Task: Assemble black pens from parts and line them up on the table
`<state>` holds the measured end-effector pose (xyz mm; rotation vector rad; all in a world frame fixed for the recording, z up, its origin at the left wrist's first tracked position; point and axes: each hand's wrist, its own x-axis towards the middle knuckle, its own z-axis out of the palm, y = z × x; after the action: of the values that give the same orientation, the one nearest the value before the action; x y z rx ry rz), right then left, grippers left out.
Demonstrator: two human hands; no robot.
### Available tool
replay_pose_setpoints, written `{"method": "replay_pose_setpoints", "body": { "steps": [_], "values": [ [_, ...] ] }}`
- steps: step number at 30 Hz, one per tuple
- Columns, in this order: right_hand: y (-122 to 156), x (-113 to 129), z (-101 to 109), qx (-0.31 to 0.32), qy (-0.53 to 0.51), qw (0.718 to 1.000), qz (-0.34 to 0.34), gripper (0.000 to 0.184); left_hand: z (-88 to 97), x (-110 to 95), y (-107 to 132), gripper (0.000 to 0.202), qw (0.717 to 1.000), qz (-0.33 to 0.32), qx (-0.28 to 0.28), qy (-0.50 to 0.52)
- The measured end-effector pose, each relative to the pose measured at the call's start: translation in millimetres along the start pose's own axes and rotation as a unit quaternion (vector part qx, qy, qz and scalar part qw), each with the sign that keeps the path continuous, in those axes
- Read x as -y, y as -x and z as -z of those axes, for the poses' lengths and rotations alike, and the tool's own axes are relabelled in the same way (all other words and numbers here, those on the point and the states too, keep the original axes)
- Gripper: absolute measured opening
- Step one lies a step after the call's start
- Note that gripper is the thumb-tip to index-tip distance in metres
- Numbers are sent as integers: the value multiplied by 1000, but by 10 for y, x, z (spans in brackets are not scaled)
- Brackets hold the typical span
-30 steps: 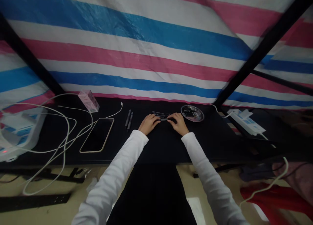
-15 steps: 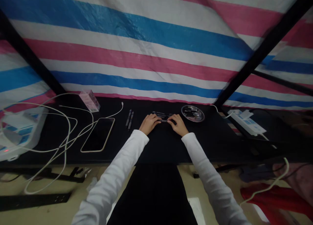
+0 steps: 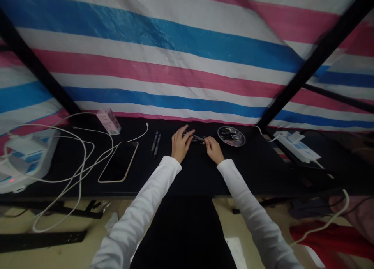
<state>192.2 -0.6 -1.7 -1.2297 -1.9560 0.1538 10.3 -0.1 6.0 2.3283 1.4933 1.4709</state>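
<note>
1 head-worn camera looks forward and down at the desk [image 3: 198, 179] from above. The left hand [image 3: 180, 143] and right hand [image 3: 214, 150] sit mid-frame, below a striped tarp [image 3: 175, 66].

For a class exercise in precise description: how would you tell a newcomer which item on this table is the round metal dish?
Start at the long black table beneath the striped tarpaulin. Just beyond the person's right hand, near the table's far edge, sits a shallow round metal dish. It is the only shiny round thing there, with small dark items lying inside it.

**Smartphone [image 3: 117, 162] and white cables [image 3: 85, 163] lie on a black bench [image 3: 146, 175]**
A pink carton [image 3: 109, 121] sits under a striped tarpaulin [image 3: 163, 72]; a power strip [image 3: 296, 151] lies right.
</note>
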Motion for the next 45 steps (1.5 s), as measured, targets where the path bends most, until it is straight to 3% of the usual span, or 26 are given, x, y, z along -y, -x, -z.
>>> {"method": "replay_pose_setpoints", "body": {
  "steps": [3,6,8,10,12,13,17,21,25,30,35,41,45],
  "values": [
    [-2,27,7,-26,-7,1000,-15,32,-138,-18,-24,59,987,97,-64,107],
    [2,51,-13,-5,-29,1000,-6,33,-321,-9,-53,67,943,187,-57,270],
    [6,59,-40,12,-49,999,7,32,-415,-14,-81,66,887,242,-100,381],
    [8,60,-71,20,-67,997,19,30,-462,-39,-111,65,814,282,-161,482],
    [9,57,-96,26,-77,996,25,28,-464,-77,-130,65,756,297,-175,557],
    [9,57,-103,30,-79,996,23,27,-454,-97,-133,65,742,297,-163,579],
    [11,80,-88,58,-70,996,17,28,-417,-133,-116,62,753,298,-119,574],
    [20,119,-31,91,-77,993,9,38,-420,-87,-111,44,764,344,-104,535],
    [32,114,8,98,-78,992,-26,46,-412,-5,-150,26,724,382,-74,570],
    [43,80,18,110,-73,990,-57,46,-363,48,-187,28,666,424,-66,610],
    [45,81,35,115,-71,988,-72,46,-323,65,-183,27,644,411,-51,644],
    [40,98,62,121,-66,987,-78,46,-295,98,-197,30,583,449,-44,675],
    [39,88,57,125,-63,987,-81,47,-280,91,-207,29,570,447,-49,688]
  ]
}}
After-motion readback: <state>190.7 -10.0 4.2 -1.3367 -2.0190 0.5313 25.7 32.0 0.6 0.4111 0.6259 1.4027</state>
